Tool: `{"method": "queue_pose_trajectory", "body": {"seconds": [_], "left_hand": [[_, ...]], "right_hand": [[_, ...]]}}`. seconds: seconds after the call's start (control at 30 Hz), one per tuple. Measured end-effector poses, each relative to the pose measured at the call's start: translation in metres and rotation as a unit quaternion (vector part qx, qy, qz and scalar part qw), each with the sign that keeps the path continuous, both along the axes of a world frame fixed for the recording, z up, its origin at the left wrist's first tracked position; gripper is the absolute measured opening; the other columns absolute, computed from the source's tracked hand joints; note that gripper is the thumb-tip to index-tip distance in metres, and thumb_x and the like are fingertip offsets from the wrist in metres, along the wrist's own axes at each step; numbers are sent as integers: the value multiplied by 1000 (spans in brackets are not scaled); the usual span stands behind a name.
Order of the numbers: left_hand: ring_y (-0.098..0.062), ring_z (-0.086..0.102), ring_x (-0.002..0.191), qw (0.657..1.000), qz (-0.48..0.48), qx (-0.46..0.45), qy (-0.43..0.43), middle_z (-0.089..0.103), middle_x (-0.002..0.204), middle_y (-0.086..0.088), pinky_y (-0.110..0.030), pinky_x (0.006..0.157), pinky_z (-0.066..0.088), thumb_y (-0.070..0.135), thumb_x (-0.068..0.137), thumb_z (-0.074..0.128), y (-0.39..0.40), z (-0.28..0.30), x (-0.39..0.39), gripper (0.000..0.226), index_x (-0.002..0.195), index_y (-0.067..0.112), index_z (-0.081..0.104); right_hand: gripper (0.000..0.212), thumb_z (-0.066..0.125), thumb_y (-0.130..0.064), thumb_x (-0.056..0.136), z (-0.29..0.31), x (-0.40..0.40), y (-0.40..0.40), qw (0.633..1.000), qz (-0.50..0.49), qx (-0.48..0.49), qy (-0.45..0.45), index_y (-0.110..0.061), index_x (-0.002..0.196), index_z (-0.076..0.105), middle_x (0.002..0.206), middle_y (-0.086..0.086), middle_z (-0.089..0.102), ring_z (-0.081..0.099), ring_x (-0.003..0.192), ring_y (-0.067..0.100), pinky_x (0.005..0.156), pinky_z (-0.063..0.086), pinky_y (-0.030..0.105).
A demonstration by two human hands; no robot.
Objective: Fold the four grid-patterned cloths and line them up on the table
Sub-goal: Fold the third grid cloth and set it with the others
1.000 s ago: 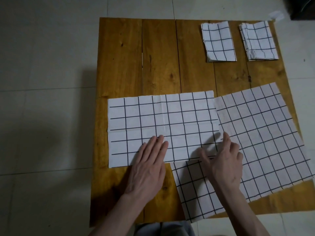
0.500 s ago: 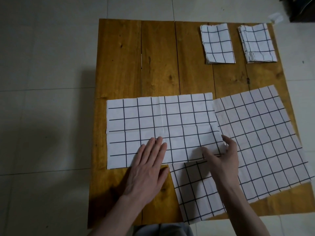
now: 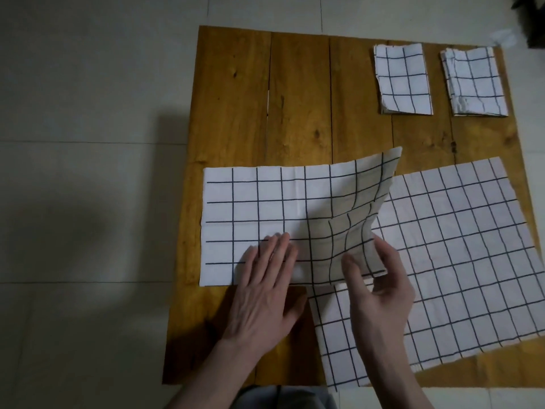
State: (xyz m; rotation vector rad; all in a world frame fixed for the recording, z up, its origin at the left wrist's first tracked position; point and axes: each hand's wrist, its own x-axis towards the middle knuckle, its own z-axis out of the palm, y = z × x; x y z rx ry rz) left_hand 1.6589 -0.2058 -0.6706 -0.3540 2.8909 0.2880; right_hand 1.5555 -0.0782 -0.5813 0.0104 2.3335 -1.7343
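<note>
We press our left hand [image 3: 265, 293] flat, fingers straight, on the near edge of the half-folded grid cloth [image 3: 253, 219] at the 6 o'clock side of the wooden table [image 3: 236, 113]. Our right hand [image 3: 380, 287] pinches that cloth's right end between thumb and fingers, raising it off the unfolded grid cloth [image 3: 460, 261] spread at 4 o'clock. Two folded grid cloths, the left one [image 3: 402, 79] and the right one [image 3: 474, 82], lie side by side, apart, at 1 o'clock.
</note>
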Motion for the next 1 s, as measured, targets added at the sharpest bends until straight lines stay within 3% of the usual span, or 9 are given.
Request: {"method": "queue_pose_trajectory", "body": {"seconds": [0.1, 0.2, 0.27, 0.33, 0.43, 0.5, 0.6, 0.73, 1.0], "left_hand": [[-32, 16, 161, 999, 43, 5, 7, 19, 174, -15, -51, 126, 16, 68, 96, 41, -7, -2, 10, 88, 163, 11, 30], [-32, 27, 157, 997, 73, 16, 3, 28, 171, -15, -48, 125, 19, 67, 93, 40, -17, -3, 21, 89, 162, 11, 29], [-32, 31, 156, 996, 91, 23, 5, 30, 171, -14, -49, 125, 21, 65, 93, 41, -26, -3, 28, 89, 162, 10, 29], [-32, 32, 156, 993, 115, 25, 10, 31, 170, -14, -49, 125, 22, 66, 92, 43, -34, -3, 35, 90, 161, 10, 29], [-29, 27, 158, 986, 158, 38, 21, 25, 173, -10, -50, 125, 30, 67, 87, 57, -44, -1, 45, 103, 165, 12, 19], [-27, 25, 159, 980, 189, 57, 34, 22, 174, -8, -50, 125, 32, 68, 83, 69, -50, -1, 50, 115, 167, 14, 12], [-25, 23, 159, 967, 230, 97, 55, 17, 175, -7, -46, 126, 27, 74, 85, 61, -55, 0, 57, 117, 168, 20, -1], [-24, 26, 157, 948, 265, 153, 86, 21, 174, -6, -43, 125, 28, 74, 85, 45, -55, 3, 61, 107, 167, 26, -2], [-24, 29, 157, 937, 267, 189, 124, 20, 173, -3, -51, 119, 44, 40, 86, 67, -58, 1, 69, 110, 167, 33, -6]], "right_hand": [[30, 70, -6, 97, -5, 7, -7, 993, 89, 40, 69, -27, 120, 68, 104, -8, 67, 65, 100, 19, 81, 55, 37], [29, 65, -11, 96, -18, 14, -16, 972, 156, 93, 150, -19, 124, 70, 95, -6, 58, 58, 90, 16, 74, 49, 32], [32, 61, -10, 98, -26, 21, -25, 957, 175, 125, 194, -16, 128, 70, 100, -5, 57, 56, 94, 13, 76, 48, 29], [38, 56, -11, 100, -32, 27, -35, 943, 197, 146, 225, -15, 136, 66, 120, -1, 57, 53, 110, 13, 89, 46, 25], [46, 50, -15, 102, -42, 34, -47, 921, 268, 157, 235, -16, 148, 56, 152, 4, 48, 44, 140, 20, 111, 43, 36], [49, 47, -18, 104, -50, 38, -53, 906, 312, 160, 236, -16, 152, 50, 163, 4, 39, 36, 151, 24, 119, 39, 45], [51, 46, -19, 106, -59, 43, -64, 891, 361, 155, 227, -16, 156, 44, 167, 3, 33, 27, 157, 24, 122, 35, 50], [51, 42, -25, 108, -69, 50, -77, 860, 416, 175, 238, -18, 158, 40, 169, -2, 30, 22, 158, 18, 128, 25, 39], [52, 33, -36, 111, -88, 60, -93, 811, 484, 240, 224, -22, 161, 36, 169, -3, 30, 18, 159, 12, 129, 23, 38]]}}
